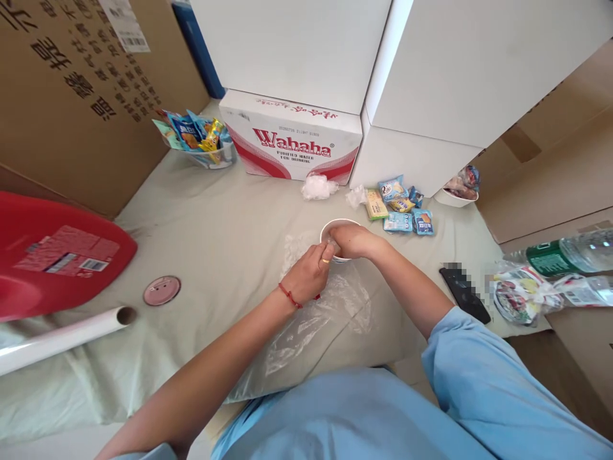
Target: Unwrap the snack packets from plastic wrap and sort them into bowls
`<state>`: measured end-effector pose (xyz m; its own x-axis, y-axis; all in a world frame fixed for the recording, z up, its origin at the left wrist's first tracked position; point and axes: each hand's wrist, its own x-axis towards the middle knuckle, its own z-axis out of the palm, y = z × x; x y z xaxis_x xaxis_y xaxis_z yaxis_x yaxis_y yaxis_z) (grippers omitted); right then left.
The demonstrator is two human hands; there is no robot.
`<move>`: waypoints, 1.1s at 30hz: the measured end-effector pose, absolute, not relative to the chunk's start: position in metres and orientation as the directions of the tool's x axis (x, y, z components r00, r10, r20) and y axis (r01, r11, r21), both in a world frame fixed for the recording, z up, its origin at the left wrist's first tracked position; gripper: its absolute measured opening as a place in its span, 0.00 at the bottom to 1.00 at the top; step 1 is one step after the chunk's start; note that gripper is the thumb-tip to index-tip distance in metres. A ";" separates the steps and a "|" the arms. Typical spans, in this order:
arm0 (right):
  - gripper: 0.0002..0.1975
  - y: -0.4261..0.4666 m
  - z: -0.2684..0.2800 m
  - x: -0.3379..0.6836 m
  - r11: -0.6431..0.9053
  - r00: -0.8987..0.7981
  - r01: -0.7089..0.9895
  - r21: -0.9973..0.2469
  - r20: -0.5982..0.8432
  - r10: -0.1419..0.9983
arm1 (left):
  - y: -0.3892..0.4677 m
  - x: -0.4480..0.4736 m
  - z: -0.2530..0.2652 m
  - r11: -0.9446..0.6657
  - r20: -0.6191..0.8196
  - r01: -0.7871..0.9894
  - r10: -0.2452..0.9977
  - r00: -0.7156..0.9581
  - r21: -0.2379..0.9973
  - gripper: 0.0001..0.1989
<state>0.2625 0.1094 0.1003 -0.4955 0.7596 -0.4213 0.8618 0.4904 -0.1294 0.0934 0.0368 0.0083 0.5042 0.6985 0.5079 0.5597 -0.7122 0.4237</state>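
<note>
A small white bowl (327, 231) stands on the cloth in front of me. My left hand (310, 271), with a ring and a red bracelet, is closed at its near left rim. My right hand (353, 241) reaches down into the bowl; its fingers are hidden inside, so what they touch does not show. Under and around the bowl spreads a crumpled clear plastic bag (306, 332). Something small and red peeks out beneath my left hand.
Snack packets (397, 222) and crumpled plastic (319, 187) lie beyond the bowl, before a Wahaha carton (292, 144). At left are a snack basket (215, 158), pink disc (162, 291), white tube (67, 338) and red jug (62, 255). A phone (464, 294) and bottles (575, 252) lie right.
</note>
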 end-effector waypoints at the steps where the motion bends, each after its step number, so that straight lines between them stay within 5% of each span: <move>1: 0.16 0.108 0.100 0.265 0.508 -0.543 0.839 -0.196 -0.370 0.754 | 0.037 0.093 0.008 -0.712 0.525 0.561 0.696 0.490 0.422 0.22; 6: 0.18 0.090 0.096 0.295 0.523 -0.611 0.607 -0.599 0.069 0.789 | 0.036 0.090 0.011 -0.732 0.618 0.533 0.664 0.421 0.424 0.24; 11: 0.23 0.103 0.095 0.320 0.325 -0.215 0.363 -0.874 0.261 0.941 | 0.036 0.087 0.017 -0.732 0.595 0.554 0.664 0.452 0.396 0.25; 14: 0.28 0.147 0.091 0.328 0.295 0.035 0.217 -0.930 0.309 0.950 | 0.037 0.085 0.015 -0.735 0.542 0.560 0.670 0.508 0.383 0.18; 18: 0.30 0.214 0.069 0.327 0.149 0.094 0.259 -0.954 0.179 0.979 | 0.035 0.086 0.014 -0.761 0.534 0.558 0.638 0.555 0.331 0.12; 22: 0.32 0.223 0.052 0.323 -0.052 0.155 0.503 -0.863 0.031 0.987 | 0.032 0.083 0.019 -0.754 0.537 0.588 0.638 0.552 0.291 0.11; 27: 0.20 0.128 0.082 0.339 0.349 0.006 0.641 -0.683 0.459 0.888 | 0.026 0.069 0.024 -0.716 0.504 0.596 0.690 0.520 0.364 0.11; 31: 0.19 0.037 0.102 0.344 0.634 -0.568 0.559 -0.535 0.310 0.762 | 0.020 0.075 0.030 -0.723 0.505 0.549 0.688 0.521 0.418 0.12; 33: 0.17 0.006 0.098 0.344 0.677 -0.641 0.591 -0.438 0.256 0.724 | 0.014 0.085 0.035 -0.765 0.539 0.485 0.644 0.543 0.425 0.11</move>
<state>0.3443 0.0062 0.0983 -0.6407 0.7240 0.2555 0.5906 0.6774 -0.4385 0.0848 0.0142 0.0345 0.5431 0.6437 0.5392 0.4845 -0.7647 0.4248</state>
